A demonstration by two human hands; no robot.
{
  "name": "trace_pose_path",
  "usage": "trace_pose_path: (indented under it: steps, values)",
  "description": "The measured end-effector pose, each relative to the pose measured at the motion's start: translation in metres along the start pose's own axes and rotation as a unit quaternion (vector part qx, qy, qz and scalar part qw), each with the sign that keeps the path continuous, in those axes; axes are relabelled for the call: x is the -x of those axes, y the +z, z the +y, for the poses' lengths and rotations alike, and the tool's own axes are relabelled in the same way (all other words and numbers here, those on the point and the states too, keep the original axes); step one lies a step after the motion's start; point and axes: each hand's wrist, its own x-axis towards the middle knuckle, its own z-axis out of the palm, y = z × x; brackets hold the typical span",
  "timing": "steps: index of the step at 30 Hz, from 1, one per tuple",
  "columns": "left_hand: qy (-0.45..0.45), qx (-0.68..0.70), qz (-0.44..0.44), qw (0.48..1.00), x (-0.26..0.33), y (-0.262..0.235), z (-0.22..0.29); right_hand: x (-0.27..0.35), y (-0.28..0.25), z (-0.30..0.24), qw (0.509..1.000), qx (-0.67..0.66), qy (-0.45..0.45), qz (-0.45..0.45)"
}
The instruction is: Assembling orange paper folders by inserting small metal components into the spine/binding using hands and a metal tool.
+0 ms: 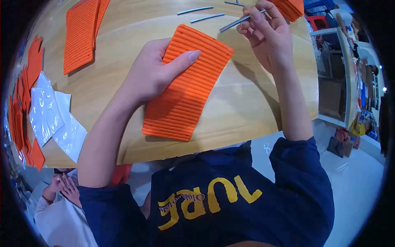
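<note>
An orange ribbed rectangular panel [185, 94] is gripped along its left edge by my left hand [158, 72], with the thumb lying across its ridges. It is tilted just above the wooden table [247, 111]. To its upper right, my right hand [269, 35] pinches a thin metal rod [236, 24] between thumb and fingers, its free end pointing down and left. Two similar metal rods, a farther one [195, 10] and a nearer one [207, 18], lie on the table beyond the panel. Another short metal piece [233, 3] rests near my right fingers.
More orange ribbed panels [80, 37] lie at the far left, and a stack [290, 8] sits at the far right. Clear plastic bags [49, 109] and orange pieces [20, 103] cover the left edge. A person [63, 206] sits at lower left; a shelf [333, 74] stands at right.
</note>
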Motion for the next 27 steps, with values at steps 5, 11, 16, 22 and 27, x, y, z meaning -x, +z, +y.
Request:
trace_pose_path:
  steps: [5,11,16,22,27]
  values:
    - [0.019,0.002,0.000,1.000,0.001,0.000,0.000,0.002,-0.019,0.002,0.986,-0.130,0.058,-0.092]
    - [0.030,0.009,0.000,1.000,0.000,0.001,-0.002,0.013,-0.004,0.005,0.991,-0.088,0.079,-0.061]
    - [0.032,0.014,0.007,0.999,0.001,0.002,-0.001,0.016,0.006,-0.001,0.995,-0.043,0.078,-0.052]
    - [0.019,0.017,-0.005,1.000,0.001,0.000,-0.001,0.013,-0.006,-0.004,0.991,-0.007,0.091,-0.094]
    - [0.021,0.022,-0.008,1.000,0.000,-0.002,-0.003,0.012,-0.003,-0.010,0.988,0.041,0.080,-0.126]
